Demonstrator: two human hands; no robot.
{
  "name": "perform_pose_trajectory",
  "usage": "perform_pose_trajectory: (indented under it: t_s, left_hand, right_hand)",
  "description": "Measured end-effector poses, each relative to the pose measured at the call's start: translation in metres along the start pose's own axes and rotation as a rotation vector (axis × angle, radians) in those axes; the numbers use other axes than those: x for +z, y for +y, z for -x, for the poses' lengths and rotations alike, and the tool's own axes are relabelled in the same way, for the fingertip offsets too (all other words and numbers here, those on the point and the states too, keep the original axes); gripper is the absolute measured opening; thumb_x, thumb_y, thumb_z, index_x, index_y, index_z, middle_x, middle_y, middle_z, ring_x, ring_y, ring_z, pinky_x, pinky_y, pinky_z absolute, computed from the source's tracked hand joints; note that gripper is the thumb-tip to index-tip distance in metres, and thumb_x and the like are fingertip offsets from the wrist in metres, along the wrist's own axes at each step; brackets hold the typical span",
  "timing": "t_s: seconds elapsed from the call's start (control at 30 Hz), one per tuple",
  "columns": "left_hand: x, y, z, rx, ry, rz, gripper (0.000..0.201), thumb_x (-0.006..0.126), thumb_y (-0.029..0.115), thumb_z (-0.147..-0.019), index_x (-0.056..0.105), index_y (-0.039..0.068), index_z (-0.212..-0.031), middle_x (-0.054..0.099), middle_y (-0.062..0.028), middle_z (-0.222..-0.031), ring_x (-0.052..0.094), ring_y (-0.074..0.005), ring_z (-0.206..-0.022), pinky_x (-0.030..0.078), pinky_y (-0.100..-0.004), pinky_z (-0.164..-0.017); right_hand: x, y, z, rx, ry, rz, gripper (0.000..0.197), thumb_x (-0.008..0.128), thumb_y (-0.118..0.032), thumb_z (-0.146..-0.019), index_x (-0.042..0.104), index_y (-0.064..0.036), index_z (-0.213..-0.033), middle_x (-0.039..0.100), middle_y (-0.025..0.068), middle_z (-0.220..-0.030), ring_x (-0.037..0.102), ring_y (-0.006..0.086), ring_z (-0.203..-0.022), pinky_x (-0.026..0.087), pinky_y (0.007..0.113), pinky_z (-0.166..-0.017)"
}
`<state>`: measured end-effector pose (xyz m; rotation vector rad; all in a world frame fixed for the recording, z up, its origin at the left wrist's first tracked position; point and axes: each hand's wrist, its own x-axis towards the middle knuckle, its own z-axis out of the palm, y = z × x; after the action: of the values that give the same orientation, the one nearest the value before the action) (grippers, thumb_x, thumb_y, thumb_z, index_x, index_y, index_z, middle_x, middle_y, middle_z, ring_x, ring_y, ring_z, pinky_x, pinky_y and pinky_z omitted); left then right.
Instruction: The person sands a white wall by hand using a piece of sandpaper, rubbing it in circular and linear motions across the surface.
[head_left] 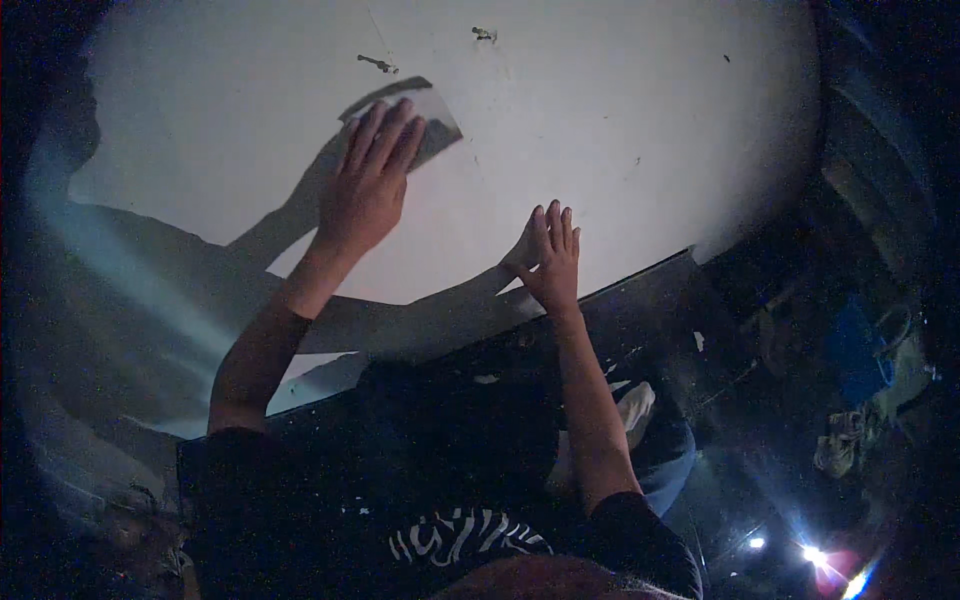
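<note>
My left hand [370,180] lies palm down with its fingers stretched forward over a thin, rectangular grey sheet [438,110]. The sheet is flat against a broad white surface [620,110]; its exact kind is hard to make out, and part of it is under the fingers. Further right, my right hand [555,262] rests its spread fingers on the same white surface, close to the near edge, with nothing in it. Beyond the sheet, two small dark marks [377,64] show on the surface.
The white surface ends along a dark near edge [640,272]. On the dim floor to the right are a blue thing [858,345] and a pale crumpled thing [840,445]. Bright lights [815,555] shine at the lower right. A light shoe [635,408] shows beside my right forearm.
</note>
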<state>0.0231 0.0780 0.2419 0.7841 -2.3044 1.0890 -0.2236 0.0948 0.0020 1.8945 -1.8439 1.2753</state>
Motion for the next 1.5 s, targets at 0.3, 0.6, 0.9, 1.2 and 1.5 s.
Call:
perform_pose_trajectory:
  t_s: [0.3,0.6,0.9,1.2,1.5]
  left_hand:
    - [0.044,0.061,0.062,0.119,-0.273,0.086,0.062,0.053,0.007,-0.088,0.039,0.005,-0.148,0.034,-0.0133,-0.157,0.029,-0.0319,-0.146,0.019,-0.0519,-0.122]
    - [0.051,0.070,0.091,0.178,-0.370,0.120,0.058,0.053,0.012,-0.088,0.044,0.003,-0.145,0.037,-0.0128,-0.155,0.030,-0.0294,-0.146,0.019,-0.0483,-0.123]
    - [0.003,0.009,0.010,0.024,-0.008,0.011,0.060,0.053,0.006,-0.089,0.040,0.005,-0.148,0.035,-0.0122,-0.156,0.030,-0.0315,-0.146,0.020,-0.0506,-0.122]
    - [0.044,0.041,0.068,0.251,-0.141,0.127,0.043,0.060,0.021,-0.088,0.060,0.003,-0.128,0.051,-0.0140,-0.141,0.038,-0.0298,-0.140,0.023,-0.0465,-0.122]
    - [0.010,0.001,0.044,0.475,-0.088,0.441,0.030,0.069,0.025,-0.085,0.069,-0.001,-0.100,0.064,-0.0147,-0.114,0.056,-0.0305,-0.120,0.043,-0.0467,-0.108]
  right_hand:
    - [-0.003,0.001,0.001,-0.014,0.009,-0.032,0.109,0.086,-0.038,-0.068,0.026,-0.0146,-0.156,0.016,0.0148,-0.164,0.014,0.0392,-0.151,0.019,0.060,-0.118]
    - [-0.001,-0.001,0.000,-0.010,0.025,-0.028,0.107,0.084,-0.031,-0.068,0.026,-0.0137,-0.156,0.018,0.0171,-0.163,0.015,0.0407,-0.150,0.019,0.061,-0.118]
    - [-0.008,-0.008,0.001,0.002,0.016,-0.099,0.105,0.083,-0.024,-0.069,0.024,-0.0141,-0.156,0.017,0.0177,-0.163,0.016,0.0409,-0.150,0.017,0.062,-0.118]
    - [-0.015,-0.079,-0.008,-0.263,0.100,-0.136,0.082,0.072,-0.020,-0.080,0.033,-0.0095,-0.152,0.023,0.0211,-0.160,0.023,0.0388,-0.148,0.018,0.061,-0.118]
    - [-0.022,-0.119,-0.049,-0.460,0.194,-0.067,0.061,0.061,-0.015,-0.084,0.047,-0.0112,-0.144,0.042,0.0116,-0.154,0.037,0.0275,-0.144,0.023,0.055,-0.119]
